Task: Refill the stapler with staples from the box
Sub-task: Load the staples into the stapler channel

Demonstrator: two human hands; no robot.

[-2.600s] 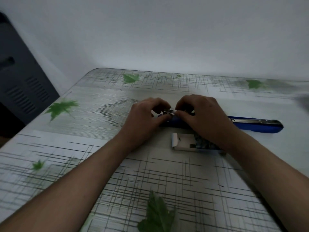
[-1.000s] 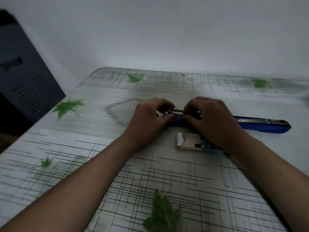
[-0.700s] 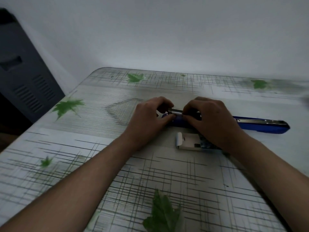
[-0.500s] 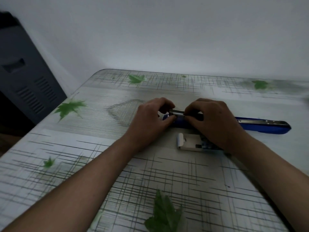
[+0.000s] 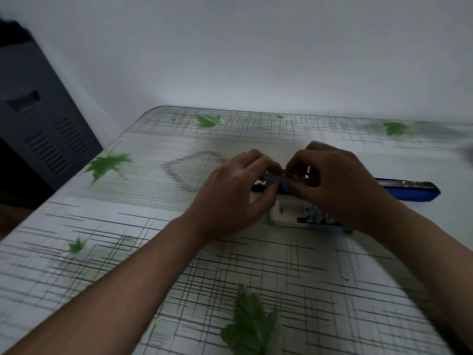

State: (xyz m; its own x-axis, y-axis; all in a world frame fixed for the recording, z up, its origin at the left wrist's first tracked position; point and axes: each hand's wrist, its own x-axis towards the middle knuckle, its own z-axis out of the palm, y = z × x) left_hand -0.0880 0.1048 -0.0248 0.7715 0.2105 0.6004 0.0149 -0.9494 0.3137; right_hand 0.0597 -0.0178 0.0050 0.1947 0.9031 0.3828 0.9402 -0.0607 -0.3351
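Between both hands' fingers (image 5: 271, 166) lies the stapler (image 5: 409, 192).

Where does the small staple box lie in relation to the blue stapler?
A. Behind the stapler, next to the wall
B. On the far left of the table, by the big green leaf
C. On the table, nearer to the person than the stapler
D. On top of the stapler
C: the box lies on the table just in front of the stapler, partly under the right hand.
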